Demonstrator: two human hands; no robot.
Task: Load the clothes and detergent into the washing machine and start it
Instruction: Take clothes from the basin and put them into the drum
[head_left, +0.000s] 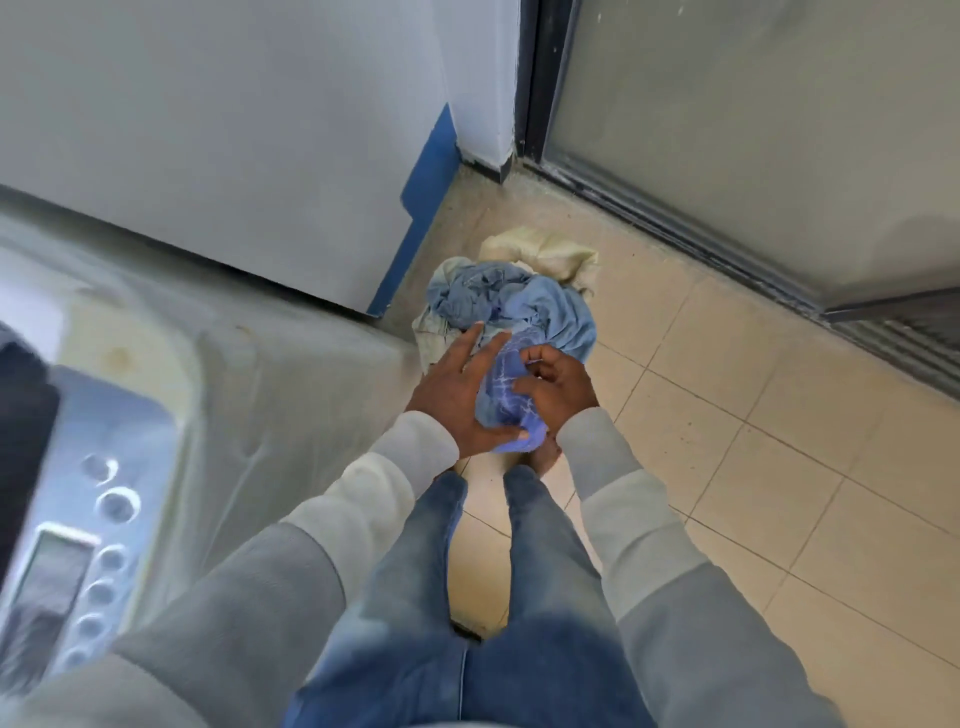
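Note:
A pile of clothes, mostly light blue with pale cream pieces, lies on the tiled floor beside the washing machine. From it I lift a blue patterned cloth between both hands. My left hand has its thumb curled under the cloth and its fingers stretched along it. My right hand grips the cloth from the right with curled fingers. The washing machine's top stands at the left, wrapped in clear plastic, its control panel with round buttons and a display at the lower left.
A white wall with a blue skirting strip runs behind the machine. A frosted glass sliding door with a dark frame and floor track fills the right side. Beige floor tiles spread to the right of my legs.

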